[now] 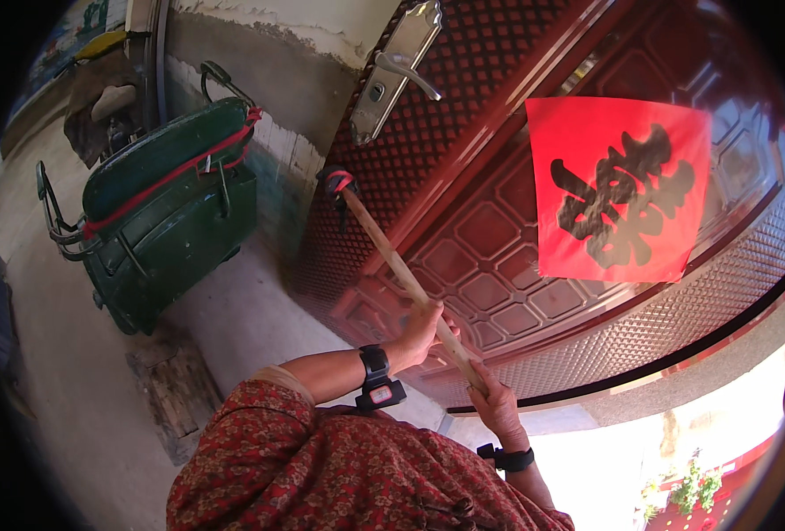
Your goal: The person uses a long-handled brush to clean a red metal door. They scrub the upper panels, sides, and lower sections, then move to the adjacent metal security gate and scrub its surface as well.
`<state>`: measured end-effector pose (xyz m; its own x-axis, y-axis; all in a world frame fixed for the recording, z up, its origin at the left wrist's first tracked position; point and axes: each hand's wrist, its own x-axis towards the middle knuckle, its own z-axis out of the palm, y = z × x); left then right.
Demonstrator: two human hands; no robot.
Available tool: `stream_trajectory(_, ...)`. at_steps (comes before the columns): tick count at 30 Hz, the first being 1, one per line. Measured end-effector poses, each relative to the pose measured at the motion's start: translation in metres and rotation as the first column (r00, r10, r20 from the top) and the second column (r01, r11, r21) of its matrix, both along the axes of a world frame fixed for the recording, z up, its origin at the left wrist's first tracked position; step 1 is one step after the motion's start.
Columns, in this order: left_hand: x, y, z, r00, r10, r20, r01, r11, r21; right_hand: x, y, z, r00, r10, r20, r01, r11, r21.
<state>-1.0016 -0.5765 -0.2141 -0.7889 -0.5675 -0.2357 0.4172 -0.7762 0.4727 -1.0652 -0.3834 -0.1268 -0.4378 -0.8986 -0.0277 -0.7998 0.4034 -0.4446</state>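
A long wooden pole (385,247) slants up and leftward in front of a dark red panelled door (455,262). My left hand (422,335) grips it around the lower middle. Near its bottom end my right hand (497,403) is closed around the wood. A dark bundle with a red band (338,184) is fixed to the pole's far end, close to the door's lattice-patterned edge. Whether the bundle touches the door cannot be told. What the bundle is made of is unclear.
A red paper sheet (621,189) bearing black writing is stuck to the door. Above the pole's head is a metal lever handle and plate (397,73). A green metal seat (173,182), seemingly part of a cart, stands left. Wooden boards (175,391) lie on the concrete floor.
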Motion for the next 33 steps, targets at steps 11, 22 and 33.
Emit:
stream_trajectory(11, 0.003, 0.009, -0.04, 0.982, -0.076, 0.174, 0.049, 0.987, 0.155, 0.002, 0.014, -0.038, 0.995, 0.046, 0.092, -0.053, 0.995, 0.081)
stream_trajectory(22, -0.03, 0.069, 0.09, 0.95, -0.283, -0.135, 0.212, 0.897, -0.389, -0.01, 0.095, 0.013, 0.982, -0.19, -0.024, 0.168, 0.914, -0.371)
stream_trajectory(33, -0.023, 0.065, 0.098, 0.986, -0.155, -0.066, 0.11, 0.887, -0.449, -0.005, 0.08, 0.002, 0.997, -0.077, -0.006, 0.067, 0.894, -0.443)
